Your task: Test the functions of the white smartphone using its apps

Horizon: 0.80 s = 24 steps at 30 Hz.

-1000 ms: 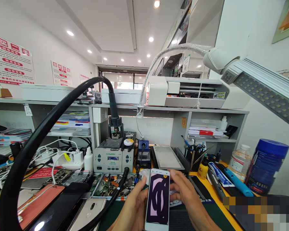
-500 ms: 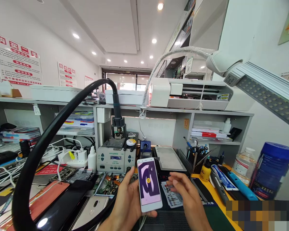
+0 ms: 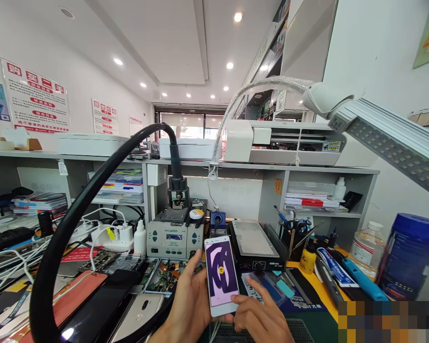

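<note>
A white smartphone (image 3: 221, 276) with a lit purple-and-pink screen stands tilted up in front of me. My left hand (image 3: 190, 297) grips it from the left side and behind, with fingertips showing below its bottom edge. At the phone's lower right is my right hand (image 3: 259, 312), its index fingertip at the screen's edge and its other fingers curled, holding nothing. White cables (image 3: 215, 329) run down below the phone. Behind it stand a grey rework station (image 3: 174, 240) and a flat heating plate (image 3: 253, 240).
A thick black hose (image 3: 103, 178) arches across the left side. Several phones, including a silver one (image 3: 137, 314), lie at left near a tray of circuit boards (image 3: 164, 275). On the right are a tool holder (image 3: 296, 238), a yellow bottle (image 3: 308, 257) and a blue tub (image 3: 411, 255). A lamp (image 3: 393, 138) hangs above.
My right hand has moved left and in to the phone's lower right edge, its index finger extended. My left hand keeps hold of the phone. The view has shifted slightly.
</note>
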Each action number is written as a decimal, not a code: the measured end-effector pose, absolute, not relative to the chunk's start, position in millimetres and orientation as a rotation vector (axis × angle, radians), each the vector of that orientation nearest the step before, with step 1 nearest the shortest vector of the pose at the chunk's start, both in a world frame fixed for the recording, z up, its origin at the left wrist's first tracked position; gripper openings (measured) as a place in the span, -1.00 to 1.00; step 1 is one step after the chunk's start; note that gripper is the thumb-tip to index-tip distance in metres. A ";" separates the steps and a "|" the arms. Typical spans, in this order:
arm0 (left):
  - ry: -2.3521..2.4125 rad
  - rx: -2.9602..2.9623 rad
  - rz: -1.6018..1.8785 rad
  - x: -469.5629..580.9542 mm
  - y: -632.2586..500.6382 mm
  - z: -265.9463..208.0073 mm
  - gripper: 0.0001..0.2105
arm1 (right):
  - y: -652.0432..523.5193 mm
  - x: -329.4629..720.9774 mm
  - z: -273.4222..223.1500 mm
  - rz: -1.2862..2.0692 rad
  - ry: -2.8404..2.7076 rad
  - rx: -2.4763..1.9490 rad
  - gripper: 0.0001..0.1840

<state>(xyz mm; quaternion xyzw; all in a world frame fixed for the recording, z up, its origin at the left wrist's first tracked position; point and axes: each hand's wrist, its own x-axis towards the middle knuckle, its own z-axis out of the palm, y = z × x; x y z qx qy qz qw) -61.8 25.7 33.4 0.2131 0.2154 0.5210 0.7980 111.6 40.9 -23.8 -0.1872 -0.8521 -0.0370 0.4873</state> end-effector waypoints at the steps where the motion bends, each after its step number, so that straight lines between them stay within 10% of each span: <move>1: 0.474 0.450 1.123 -61.1 25.5 33.9 -0.35 | 42.1 112.0 -25.9 -0.089 -2.066 -0.451 -0.80; 24: 0.537 0.574 1.140 -59.5 24.1 31.0 -0.37 | 25.9 111.8 -3.8 -0.150 -2.073 -0.484 -0.80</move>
